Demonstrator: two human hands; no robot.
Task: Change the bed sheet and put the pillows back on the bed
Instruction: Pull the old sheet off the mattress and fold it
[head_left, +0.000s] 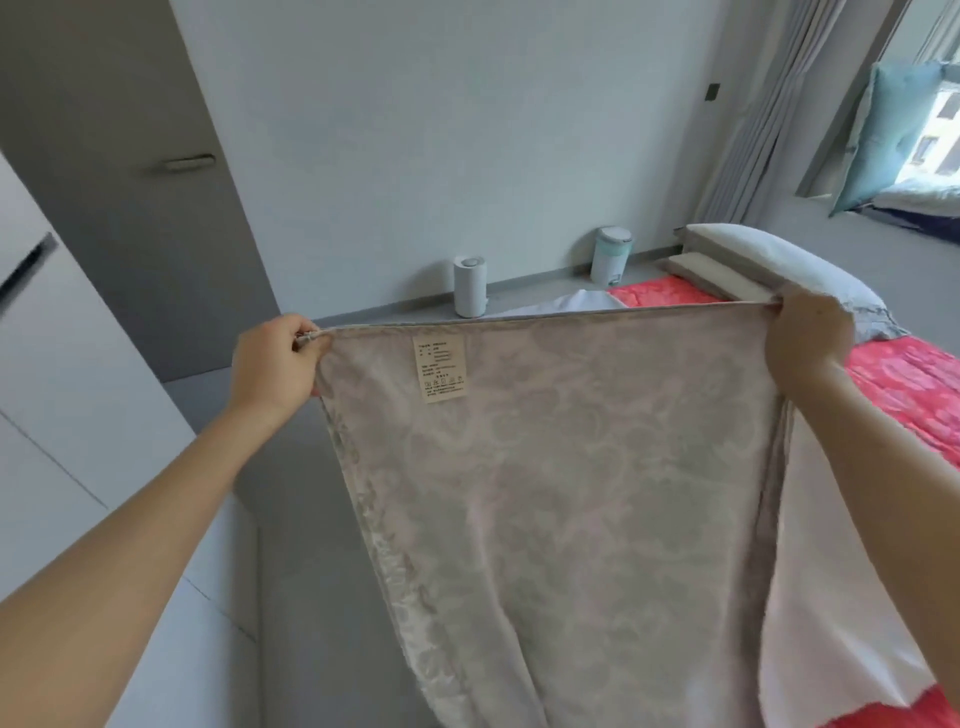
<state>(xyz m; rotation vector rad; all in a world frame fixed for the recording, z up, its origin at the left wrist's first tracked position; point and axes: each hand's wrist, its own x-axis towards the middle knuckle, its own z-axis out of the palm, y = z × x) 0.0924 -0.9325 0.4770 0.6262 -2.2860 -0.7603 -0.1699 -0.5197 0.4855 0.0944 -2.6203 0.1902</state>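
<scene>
A beige patterned sheet (571, 493) with a sewn care label hangs stretched in front of me. My left hand (275, 364) pinches its top left corner. My right hand (805, 338) grips the top right corner, so the upper edge runs taut between them. Behind the sheet lies the bed with a red flowered cover (914, 384). Grey-white pillows (769, 265) are stacked at the far end of the bed. A white cloth (821, 597) lies on the bed under my right forearm.
A white cylindrical appliance (471, 286) and a small pale bin (612, 254) stand by the far wall. White cupboards (62, 415) and a grey door are on the left. Curtains and a window sill with blue bedding (883, 135) are at the upper right.
</scene>
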